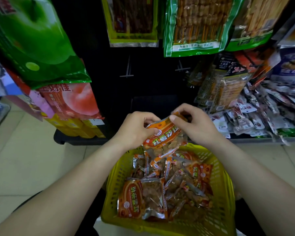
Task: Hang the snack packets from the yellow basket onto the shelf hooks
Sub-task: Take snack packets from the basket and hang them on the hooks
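Observation:
An orange snack packet (165,136) is held up just above the far rim of the yellow basket (218,178). My left hand (136,129) grips its left top corner and my right hand (192,124) pinches its right top edge. Several more orange packets (162,188) lie heaped inside the basket. Two bare metal shelf hooks (127,72) (181,68) stick out of the dark back panel above my hands.
Green packets (192,26) and a yellow-edged packet (132,19) hang above the hooks. Big green and peach bags (46,53) hang at left. A pile of small packets (262,113) fills the shelf at right. Pale floor tiles lie left of the basket.

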`<state>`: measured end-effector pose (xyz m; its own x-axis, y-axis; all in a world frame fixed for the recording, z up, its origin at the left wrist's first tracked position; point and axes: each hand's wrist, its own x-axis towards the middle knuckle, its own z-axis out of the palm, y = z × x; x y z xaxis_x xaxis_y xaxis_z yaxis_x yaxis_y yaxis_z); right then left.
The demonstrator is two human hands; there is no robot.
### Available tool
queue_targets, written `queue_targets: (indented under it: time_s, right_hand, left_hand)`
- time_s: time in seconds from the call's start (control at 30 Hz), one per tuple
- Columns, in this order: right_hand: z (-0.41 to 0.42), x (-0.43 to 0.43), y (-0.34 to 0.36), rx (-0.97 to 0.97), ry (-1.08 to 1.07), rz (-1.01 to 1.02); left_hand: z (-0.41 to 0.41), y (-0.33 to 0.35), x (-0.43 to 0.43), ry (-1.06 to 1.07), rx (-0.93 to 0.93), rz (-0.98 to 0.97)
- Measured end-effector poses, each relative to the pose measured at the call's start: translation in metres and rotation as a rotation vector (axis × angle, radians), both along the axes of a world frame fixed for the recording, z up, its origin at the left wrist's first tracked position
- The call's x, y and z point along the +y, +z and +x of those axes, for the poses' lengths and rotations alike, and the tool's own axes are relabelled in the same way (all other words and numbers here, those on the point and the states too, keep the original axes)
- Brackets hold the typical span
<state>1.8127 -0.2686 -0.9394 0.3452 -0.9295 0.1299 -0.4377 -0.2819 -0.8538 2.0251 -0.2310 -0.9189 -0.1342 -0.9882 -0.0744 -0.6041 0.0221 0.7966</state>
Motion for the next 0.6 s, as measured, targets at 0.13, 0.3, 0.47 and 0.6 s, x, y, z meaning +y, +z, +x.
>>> queue_targets:
  time_s: [0.13,0.3,0.47,0.6]
  right_hand:
    - [-0.001,-0.004,0.006,-0.009,-0.060,-0.057]
    - [-0.011,-0.010,0.004,-0.069,-0.139,0.019]
    - [-0.014,-0.014,-0.002,-0.075,-0.197,0.060]
    - [-0.014,-0.015,-0.004,-0.071,-0.215,0.059]
  left_hand:
    - [-0.002,0.003,-0.002,0.049,0.026,-0.031]
    - [0.006,0.005,-0.005,0.153,-0.012,-0.102]
    - [0.004,0.007,-0.006,0.168,0.031,-0.135]
    - [0.002,0.009,-0.006,0.170,0.067,-0.123]
